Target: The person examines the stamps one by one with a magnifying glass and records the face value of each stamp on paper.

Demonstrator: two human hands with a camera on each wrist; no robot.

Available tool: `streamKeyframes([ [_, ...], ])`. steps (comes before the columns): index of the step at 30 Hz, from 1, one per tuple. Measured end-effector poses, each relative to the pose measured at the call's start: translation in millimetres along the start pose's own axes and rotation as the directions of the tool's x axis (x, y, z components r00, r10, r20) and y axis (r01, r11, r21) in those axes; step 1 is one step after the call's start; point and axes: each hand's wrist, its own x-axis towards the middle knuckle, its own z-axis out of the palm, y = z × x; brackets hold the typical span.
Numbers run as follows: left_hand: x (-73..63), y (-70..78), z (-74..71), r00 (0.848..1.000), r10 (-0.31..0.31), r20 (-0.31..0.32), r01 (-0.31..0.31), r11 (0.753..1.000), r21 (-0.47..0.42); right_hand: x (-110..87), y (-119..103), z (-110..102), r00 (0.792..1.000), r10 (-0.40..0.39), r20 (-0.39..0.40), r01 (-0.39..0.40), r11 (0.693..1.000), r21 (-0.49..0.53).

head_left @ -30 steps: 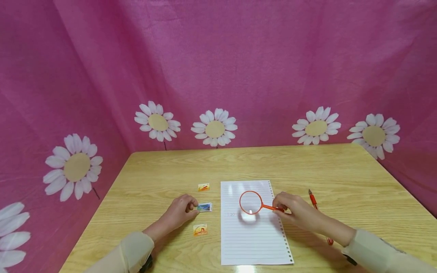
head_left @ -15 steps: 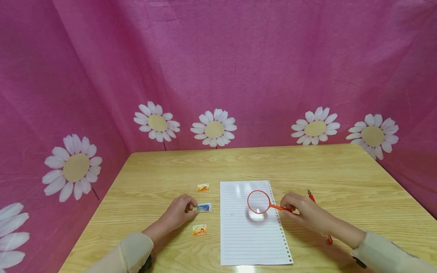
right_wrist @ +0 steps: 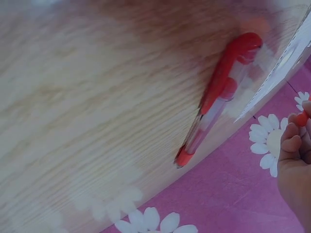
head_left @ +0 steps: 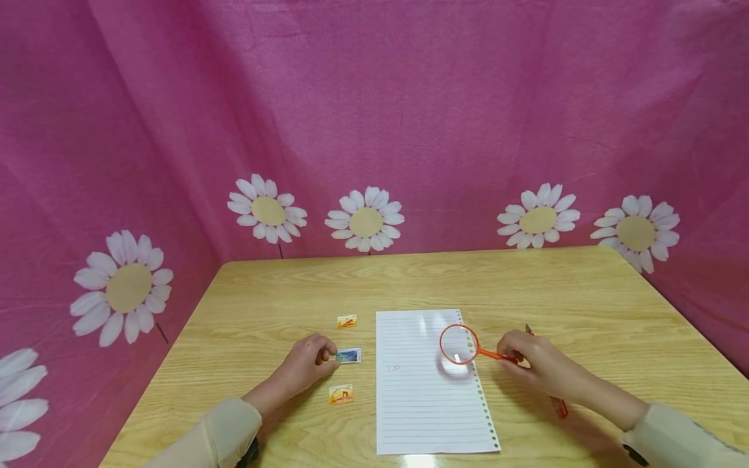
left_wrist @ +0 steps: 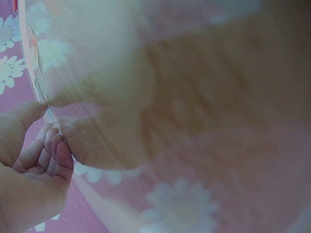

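My left hand [head_left: 308, 359] rests on the table, thumb and index finger pinching the left edge of a small blue-green postage stamp [head_left: 351, 355]. An orange-and-yellow stamp [head_left: 347, 321] lies beyond it, and a similar stamp [head_left: 341, 394] lies nearer. My right hand [head_left: 535, 361] grips the handle of an orange magnifying glass [head_left: 493, 354]. Its round lens hangs over the right, punched edge of a lined sheet of paper [head_left: 433, 416], throwing a shadow there. Faint figures, like "1.20", stand at the sheet's left. In the left wrist view the left hand's [left_wrist: 41, 160] fingers curl at the tabletop.
A red pen [head_left: 560, 407] lies on the table, partly hidden under the right forearm; the right wrist view shows the red pen [right_wrist: 221, 82] close up. The wooden table [head_left: 281, 292] is glossy. A pink curtain [head_left: 445, 130] with daisies hangs behind and at both sides.
My right hand has carried the magnifying glass rightward, from over the middle of the sheet to its punched edge. The left hand and the stamps have stayed in place.
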Motion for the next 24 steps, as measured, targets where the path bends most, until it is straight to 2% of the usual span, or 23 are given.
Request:
streamKeyframes([
  [18,-0.4,-1.1,0.3,1.000,0.015,0.008,-0.015,1.000,-0.006,-21.6,8,-14,0.999,0.037,0.006,-0.036,0.999,-0.033],
  [24,-0.8,-1.4,0.6,1.000,0.003,0.012,-0.003,1.000,-0.003,-29.6,9,-17,0.995,0.092,0.028,-0.092,0.996,-0.021],
])
